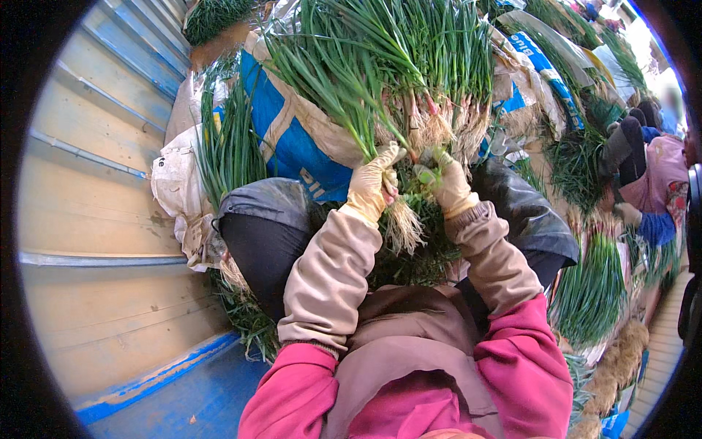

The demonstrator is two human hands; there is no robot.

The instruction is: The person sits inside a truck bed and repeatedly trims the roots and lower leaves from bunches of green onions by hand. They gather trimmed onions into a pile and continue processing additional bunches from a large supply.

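My left hand (373,183), in a pale glove, grips a bunch of green onions (351,124); its leaves rise toward the top and its pale roots (406,227) hang below my fingers. My right hand (450,183), also gloved, is beside the bunch with closed fingers on some small green leaves (426,174). Just beyond my hands a thick pile of green onions (417,51) lies with reddish stems and stringy roots toward me, over a blue and white woven sack (278,139). Loose greens are between my dark-covered knees (256,234).
A corrugated metal wall (95,212) runs along the left, with white sacks (183,175) and onion bundles against it. More bundles (589,285) and sacks fill the right. Another person in a pink top (651,183) and blue sleeve sits at the right, others farther back.
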